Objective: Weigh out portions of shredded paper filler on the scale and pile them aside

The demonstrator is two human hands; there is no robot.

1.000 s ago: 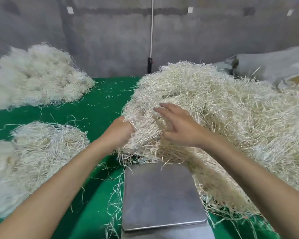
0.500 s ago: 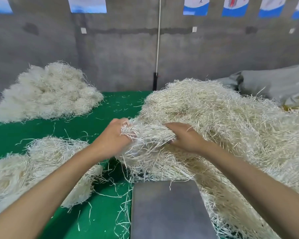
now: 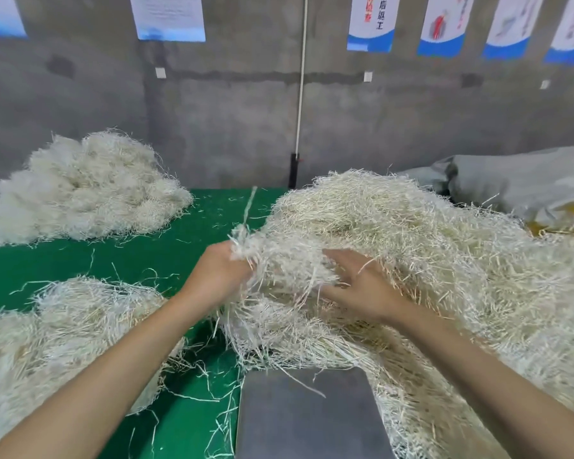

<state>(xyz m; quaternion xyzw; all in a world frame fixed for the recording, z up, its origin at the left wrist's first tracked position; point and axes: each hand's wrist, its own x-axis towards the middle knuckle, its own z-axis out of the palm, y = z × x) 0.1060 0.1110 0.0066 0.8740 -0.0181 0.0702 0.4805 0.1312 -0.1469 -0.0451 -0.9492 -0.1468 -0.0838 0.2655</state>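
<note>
Right now the clump of shredded paper filler (image 3: 279, 263) sits at the near-left flank of the big source heap (image 3: 444, 260), raised just behind the steel scale platform (image 3: 305, 422), which carries only a few stray strands. The left hand (image 3: 217, 273) has its fingers (image 3: 236, 263) curled tight round the clump's left end, with strands sprouting from the fist. The right hand (image 3: 362, 286) lies on the clump's right side, fingers fairly flat and tips buried in the shreds, so I cannot tell whether they have closed on anything. To do this step well, I judge the hands should part the clump from the heap slowly, since the strands look tangled and would drag a long tail along. A modest handful seems easier to trim to weight than a large one. It should land on the middle of the platform with nothing hanging onto the green desk (image 3: 212, 217). The heap's skirt already touches the platform's right edge, and it probably wants pushing back so it cannot lean on the scale and spoil the reading. Counted: two hands, one scale, one source heap and two piles set aside on the left, a near pile (image 3: 63, 329) and a far pile (image 3: 90, 190). One grey sack (image 3: 527, 180) lies behind the heap, and six posters (image 3: 371, 21) hang on the concrete wall, some cut off by the frame.
</note>
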